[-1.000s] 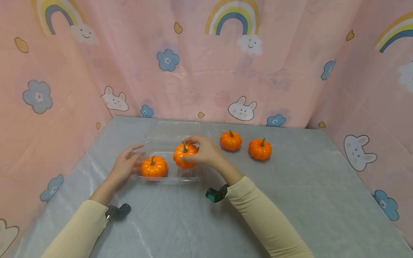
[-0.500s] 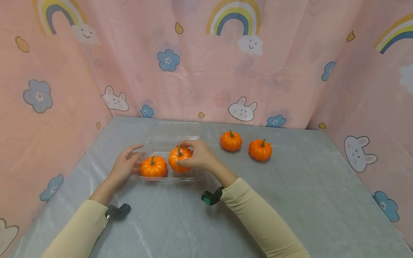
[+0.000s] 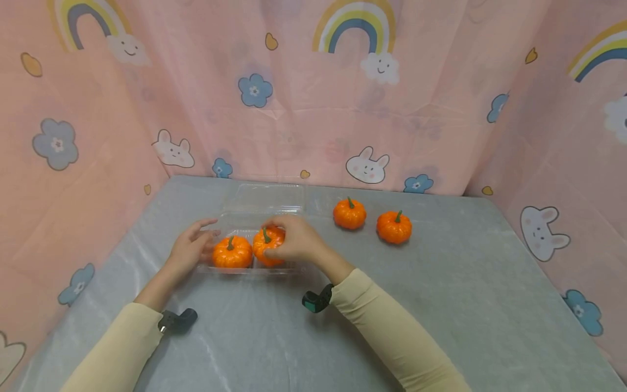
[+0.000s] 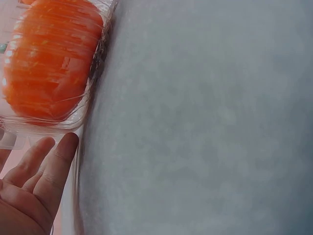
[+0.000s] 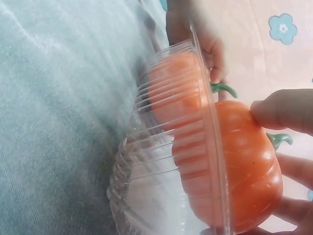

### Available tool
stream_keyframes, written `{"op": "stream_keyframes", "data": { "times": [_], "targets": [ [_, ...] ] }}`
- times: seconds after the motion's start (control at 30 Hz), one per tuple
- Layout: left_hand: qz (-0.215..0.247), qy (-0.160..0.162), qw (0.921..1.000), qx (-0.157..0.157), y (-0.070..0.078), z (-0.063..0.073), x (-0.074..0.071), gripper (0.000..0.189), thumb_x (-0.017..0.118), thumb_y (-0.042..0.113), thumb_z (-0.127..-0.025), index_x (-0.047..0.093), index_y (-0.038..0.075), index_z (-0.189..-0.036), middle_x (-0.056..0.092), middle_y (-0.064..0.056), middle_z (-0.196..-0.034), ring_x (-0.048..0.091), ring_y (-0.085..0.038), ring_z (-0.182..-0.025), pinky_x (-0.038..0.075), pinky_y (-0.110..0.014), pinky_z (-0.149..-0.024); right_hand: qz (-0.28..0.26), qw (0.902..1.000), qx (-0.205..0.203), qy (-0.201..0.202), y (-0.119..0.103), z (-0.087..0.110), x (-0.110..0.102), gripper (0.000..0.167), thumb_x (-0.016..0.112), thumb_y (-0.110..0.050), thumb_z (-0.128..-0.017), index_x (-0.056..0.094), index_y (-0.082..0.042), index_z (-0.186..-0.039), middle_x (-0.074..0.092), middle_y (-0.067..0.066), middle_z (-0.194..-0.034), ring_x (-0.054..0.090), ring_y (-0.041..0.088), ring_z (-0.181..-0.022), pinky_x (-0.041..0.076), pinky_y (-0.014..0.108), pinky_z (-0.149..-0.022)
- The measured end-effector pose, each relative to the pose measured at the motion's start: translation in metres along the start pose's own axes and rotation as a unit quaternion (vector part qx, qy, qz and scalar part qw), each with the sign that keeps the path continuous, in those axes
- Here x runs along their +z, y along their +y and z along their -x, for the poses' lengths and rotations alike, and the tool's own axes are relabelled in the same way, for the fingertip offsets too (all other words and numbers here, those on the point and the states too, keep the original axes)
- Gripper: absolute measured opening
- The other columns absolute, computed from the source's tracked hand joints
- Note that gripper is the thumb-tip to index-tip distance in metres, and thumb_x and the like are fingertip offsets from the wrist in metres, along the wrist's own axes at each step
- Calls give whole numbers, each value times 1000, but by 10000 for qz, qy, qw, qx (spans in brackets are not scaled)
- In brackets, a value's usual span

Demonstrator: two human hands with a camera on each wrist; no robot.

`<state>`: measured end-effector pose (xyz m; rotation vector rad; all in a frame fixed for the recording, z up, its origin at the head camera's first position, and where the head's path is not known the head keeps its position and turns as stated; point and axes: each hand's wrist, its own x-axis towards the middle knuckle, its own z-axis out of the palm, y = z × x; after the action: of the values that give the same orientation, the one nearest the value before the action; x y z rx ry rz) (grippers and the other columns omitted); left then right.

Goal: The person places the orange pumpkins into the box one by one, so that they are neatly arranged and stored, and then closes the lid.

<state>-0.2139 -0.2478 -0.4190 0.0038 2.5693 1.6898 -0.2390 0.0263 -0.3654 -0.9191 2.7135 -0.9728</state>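
Note:
A clear plastic clamshell box (image 3: 274, 271) lies with its lid folded back. In its left part sits one orange pumpkin (image 3: 232, 252) with a green stem. My right hand (image 3: 299, 239) grips a second pumpkin (image 3: 266, 247) between thumb and fingers. In the right wrist view this pumpkin (image 5: 249, 171) is partly below the box rim (image 5: 217, 147) and partly above it. My left hand (image 3: 190, 247) is at the box's left end, its fingers extended. The left wrist view has those fingertips (image 4: 68, 144) right at the box wall (image 4: 49, 128).
Two more pumpkins stand on the grey cloth to the right: one pumpkin (image 3: 350, 214) near the box lid (image 3: 269, 198), another pumpkin (image 3: 394, 227) farther right. A pink patterned curtain (image 3: 303, 109) closes off the back and sides of the table (image 3: 441, 305).
My right hand has moved left and down with its pumpkin, bringing it lower into the box beside the first one. The left hand has stayed in place.

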Motion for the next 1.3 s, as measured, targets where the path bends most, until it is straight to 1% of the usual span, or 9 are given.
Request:
{"op": "stream_keyframes", "data": {
  "times": [0.17,0.37,0.53,0.73,0.93,1.13,1.3],
  "targets": [
    [-57,5,10000,2,0,0,-1,50,39,32,-103,34,15,-150,48,-24,-142,63,-29,-104,58,-30,-78,132,9998,42,-149,-1,-3,0,53,77,-28,-73,64,-14,-123,64,1,-126,56,20,-119,45,39,-103],
    [25,1,10000,58,0,0,0,50,40,32,-103,34,15,-149,49,-23,-142,64,-28,-103,58,-30,-77,344,9988,95,-333,-1,-6,1,53,76,-29,-74,64,-15,-124,63,2,-128,54,21,-121,44,40,-105],
    [70,-29,9999,82,-1,-1,0,50,40,32,-103,34,14,-149,48,-23,-142,64,-28,-104,58,-30,-77,511,9975,161,-467,1,-6,2,53,76,-30,-75,63,-16,-124,63,1,-127,55,20,-118,45,40,-103],
    [-9,-17,10000,73,2,0,-2,49,40,32,-103,35,14,-149,49,-23,-142,64,-27,-101,58,-28,-76,698,9954,228,-618,2,-8,4,54,76,-33,-74,62,-20,-125,62,1,-129,55,20,-118,46,41,-102],
    [-67,-11,9999,143,2,0,-2,49,40,30,-103,36,13,-148,50,-23,-141,63,-25,-100,57,-27,-75,674,9942,115,-833,6,-9,6,52,75,-30,-76,62,-21,-125,61,2,-132,54,22,-123,45,42,-104],
    [-63,-17,9998,180,0,0,-2,48,40,29,-103,37,11,-147,50,-24,-140,64,-22,-97,57,-26,-74,662,9920,-23,-1079,12,-11,8,51,75,-30,-78,61,-22,-127,59,3,-135,53,22,-125,43,41,-106],
    [-81,-2,9998,202,-1,-1,-2,48,40,29,-103,37,11,-147,50,-24,-140,64,-21,-96,57,-25,-73,678,9914,-118,-1117,13,-12,8,51,74,-29,-78,61,-21,-127,59,3,-135,53,21,-125,43,40,-106]
  ]
}}
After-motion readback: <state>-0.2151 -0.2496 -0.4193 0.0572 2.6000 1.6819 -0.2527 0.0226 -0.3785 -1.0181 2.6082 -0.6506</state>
